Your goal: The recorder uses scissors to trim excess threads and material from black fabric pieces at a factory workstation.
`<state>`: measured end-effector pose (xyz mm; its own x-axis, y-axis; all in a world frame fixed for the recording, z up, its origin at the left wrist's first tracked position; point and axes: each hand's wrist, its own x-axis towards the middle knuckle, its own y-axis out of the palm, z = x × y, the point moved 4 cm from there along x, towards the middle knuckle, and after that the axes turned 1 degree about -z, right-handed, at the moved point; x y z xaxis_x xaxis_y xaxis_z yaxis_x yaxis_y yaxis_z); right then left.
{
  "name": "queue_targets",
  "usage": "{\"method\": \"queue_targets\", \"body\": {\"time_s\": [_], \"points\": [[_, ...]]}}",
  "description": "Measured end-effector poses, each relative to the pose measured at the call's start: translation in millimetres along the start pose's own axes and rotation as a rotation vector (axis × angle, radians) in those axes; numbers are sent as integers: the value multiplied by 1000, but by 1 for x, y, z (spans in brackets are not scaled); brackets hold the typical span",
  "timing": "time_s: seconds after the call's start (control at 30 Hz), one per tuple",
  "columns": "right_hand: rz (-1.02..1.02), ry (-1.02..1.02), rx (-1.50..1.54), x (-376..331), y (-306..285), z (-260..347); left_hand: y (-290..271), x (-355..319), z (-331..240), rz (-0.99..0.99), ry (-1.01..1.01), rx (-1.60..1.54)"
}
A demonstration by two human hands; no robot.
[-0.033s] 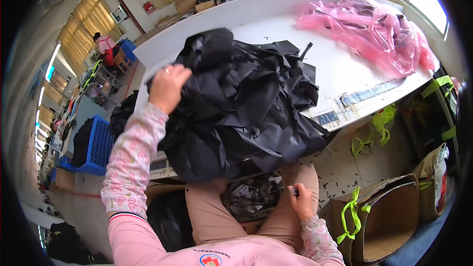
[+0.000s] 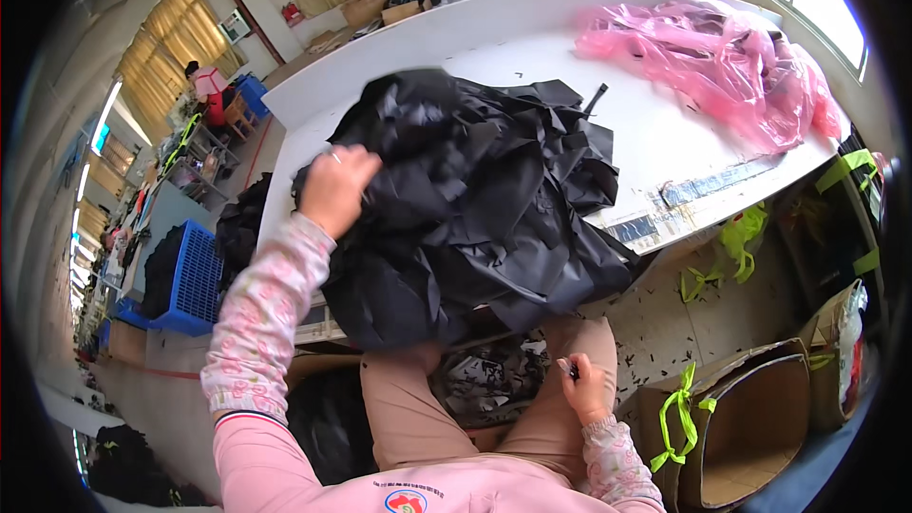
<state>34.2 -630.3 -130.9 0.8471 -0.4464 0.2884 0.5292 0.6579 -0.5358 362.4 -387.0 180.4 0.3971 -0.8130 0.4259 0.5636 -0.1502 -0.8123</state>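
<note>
A big loose heap of black fabric pieces (image 2: 494,218) lies on the white table in front of me, and its near side hangs over the edge toward my knees. At the heap's left side, my left hand (image 2: 340,188) is closed on the black fabric, fingers bent into its folds. Low over my right thigh, my right hand (image 2: 589,389) is closed around a small dark object (image 2: 571,370) with a shiny part. The fingers cover most of it, so its kind is unclear.
Crumpled pink plastic bag (image 2: 708,62) rests at the table's (image 2: 532,57) far right. An open cardboard box (image 2: 750,427) stands on the floor at right, with neon-green ties. A blue crate (image 2: 195,275) with black material is at left. Another person (image 2: 211,90) is far off.
My left hand has come slightly nearer and to the right, and the fabric at the heap's top left has sunk. My right hand stays on my thigh. The distant person's posture differs.
</note>
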Motion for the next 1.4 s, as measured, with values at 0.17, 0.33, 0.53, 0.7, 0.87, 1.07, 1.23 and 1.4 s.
{"method": "queue_targets", "body": {"time_s": [0.17,0.33,0.53,0.7,0.87,1.07,1.23,1.4], "points": [[26,-38,-9,1,11,10,100,-131,-53,970,-175,-336],[-3,-75,-65,-3,10,4,72,-86,-22,835,-183,-1026],[1,-46,-68,1,11,10,74,-36,8,43,-645,-451],[35,-73,-48,-2,15,15,117,-48,27,203,-932,-445],[99,47,-71,-11,10,-8,84,-12,37,-76,-954,-595],[144,8,-216,0,-15,85,19,6,83,-720,-869,-1121],[78,-42,-210,-1,-19,92,10,11,58,-853,-927,-1719],[89,-110,-211,-4,-16,109,75,-37,18,-194,-1208,-1556]]}}
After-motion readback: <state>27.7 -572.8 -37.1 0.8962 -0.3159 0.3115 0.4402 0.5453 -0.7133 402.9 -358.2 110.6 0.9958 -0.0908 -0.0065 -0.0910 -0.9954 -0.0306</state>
